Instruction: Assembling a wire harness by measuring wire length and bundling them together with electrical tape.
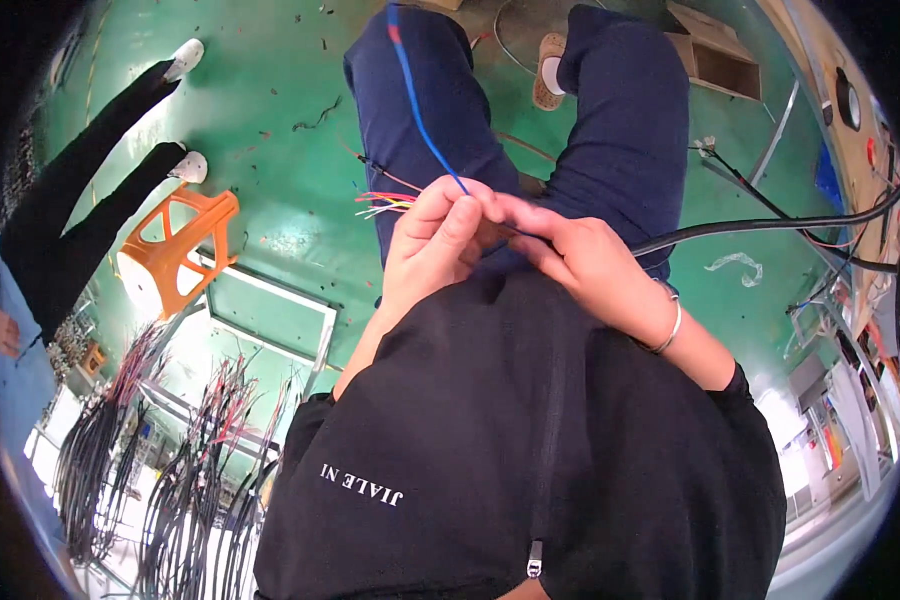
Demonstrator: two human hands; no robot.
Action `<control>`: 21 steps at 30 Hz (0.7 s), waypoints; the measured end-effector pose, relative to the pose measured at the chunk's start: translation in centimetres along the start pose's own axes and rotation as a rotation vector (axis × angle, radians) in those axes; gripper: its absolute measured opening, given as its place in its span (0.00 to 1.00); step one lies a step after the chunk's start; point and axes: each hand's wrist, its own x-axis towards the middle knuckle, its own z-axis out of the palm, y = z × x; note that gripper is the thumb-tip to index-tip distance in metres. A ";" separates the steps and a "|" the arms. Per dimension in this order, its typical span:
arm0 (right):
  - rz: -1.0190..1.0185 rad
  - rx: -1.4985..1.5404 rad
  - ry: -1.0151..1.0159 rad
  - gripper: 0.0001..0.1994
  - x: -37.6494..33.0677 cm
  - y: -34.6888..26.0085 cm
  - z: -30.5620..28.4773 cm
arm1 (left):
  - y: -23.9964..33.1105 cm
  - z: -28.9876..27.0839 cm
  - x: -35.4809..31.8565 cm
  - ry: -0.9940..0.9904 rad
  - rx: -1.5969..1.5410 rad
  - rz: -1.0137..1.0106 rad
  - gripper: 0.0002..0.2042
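Your left hand [432,240] and your right hand [580,262] meet just above your lap, close to your chest. The left fingers are curled tight round a thin blue wire [422,122] — it runs up from your fist, over your left knee, to the top of the view. A fan of thin coloured wires [382,203], red and yellow and white, sticks out to the left of that fist. The right fingers pinch the spot where the wires meet, and a thick black cable [770,226] leaves that hand and goes off to your right.

The thin wires look light and very bendy, and they may slip or kink if you pull hard. Hold them close to the ends, between thumb and first finger. The black cable looks stiffer and heavier — it may tug your right hand sideways, so hold it just behind the place where the thin wires come out.

Below your knees is the green floor [270,120], dotted with small wire scraps. An orange stool [175,250] stands to your left, near another person's dark legs [100,150]. Bundles of black wires [170,460] hang low on the left. A cardboard box [720,55] sits far off past your right knee. Nothing blocks your hands.
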 end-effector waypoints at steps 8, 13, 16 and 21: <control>-0.078 -0.118 -0.175 0.16 -2.1 -0.7 -0.3 | 0.3 1.5 -1.2 0.108 -0.332 -0.112 0.11; -0.170 -0.157 -0.160 0.17 -3.1 -1.0 0.6 | 1.2 2.2 -2.3 0.340 -0.283 -0.224 0.11; -0.188 -0.158 -0.157 0.17 -3.2 -0.9 0.9 | 1.0 1.8 -2.1 0.369 -0.277 -0.236 0.12; -0.228 -0.189 -0.131 0.17 -3.2 -0.8 1.0 | 1.0 1.5 -1.9 0.400 -0.248 -0.250 0.11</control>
